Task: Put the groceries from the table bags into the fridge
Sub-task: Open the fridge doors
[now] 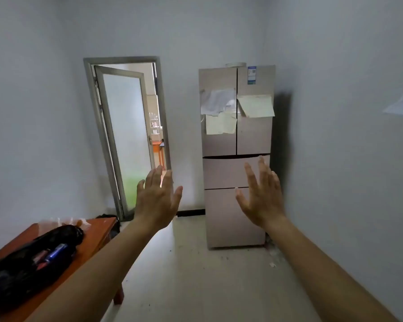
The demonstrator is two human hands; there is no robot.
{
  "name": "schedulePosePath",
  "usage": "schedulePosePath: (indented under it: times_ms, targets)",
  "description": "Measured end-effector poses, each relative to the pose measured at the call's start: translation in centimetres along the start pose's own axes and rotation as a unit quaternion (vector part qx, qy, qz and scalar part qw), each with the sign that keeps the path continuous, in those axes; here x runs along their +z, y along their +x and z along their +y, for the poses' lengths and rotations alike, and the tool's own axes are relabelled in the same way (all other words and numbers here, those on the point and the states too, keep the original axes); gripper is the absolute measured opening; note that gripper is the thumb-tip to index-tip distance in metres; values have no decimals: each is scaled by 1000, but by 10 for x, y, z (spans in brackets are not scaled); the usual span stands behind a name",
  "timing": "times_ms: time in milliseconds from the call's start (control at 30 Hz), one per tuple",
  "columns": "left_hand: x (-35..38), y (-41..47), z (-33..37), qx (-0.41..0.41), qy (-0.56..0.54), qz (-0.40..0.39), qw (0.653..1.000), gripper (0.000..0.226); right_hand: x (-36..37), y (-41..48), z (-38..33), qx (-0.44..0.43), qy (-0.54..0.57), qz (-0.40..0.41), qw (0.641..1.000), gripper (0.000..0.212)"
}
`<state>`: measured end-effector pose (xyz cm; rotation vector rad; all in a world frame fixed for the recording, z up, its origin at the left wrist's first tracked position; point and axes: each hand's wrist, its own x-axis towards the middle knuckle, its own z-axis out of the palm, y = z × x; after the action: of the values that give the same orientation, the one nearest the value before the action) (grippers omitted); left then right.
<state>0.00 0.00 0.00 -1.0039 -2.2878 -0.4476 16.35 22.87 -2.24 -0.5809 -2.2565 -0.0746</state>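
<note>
Groceries sit in a dark bag (pixel 30 259) on the surface (pixel 96 231), lower left of the frame, nearer my left hand (pixel 157 201); both hands spread, empty, right hand (pixel 262 196) before the closed fridge (pixel 236 156).

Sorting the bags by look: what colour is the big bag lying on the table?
Black, slightly see-through plastic bag; it shows best in the head view.

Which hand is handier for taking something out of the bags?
Probably the left hand. The black bag lies on the table on that side, while the right hand, also open and empty, is raised toward the closed fridge.
</note>
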Motion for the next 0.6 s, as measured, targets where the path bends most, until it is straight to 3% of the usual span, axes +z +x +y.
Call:
schedulePosePath:
  times_ms: [100, 233, 600]
  targets:
    - [32, 13, 8, 3, 11, -47, 999, 77, 32, 6, 17, 22, -7, -39, 999, 79]
    - [92, 46, 2, 48, 32, -47, 997, 77, 91, 29, 36, 25, -9, -55, 998, 80]
    - [260, 233, -50, 108, 2, -89, 990, 83, 267, 180, 84, 43, -52, -127, 990, 84]
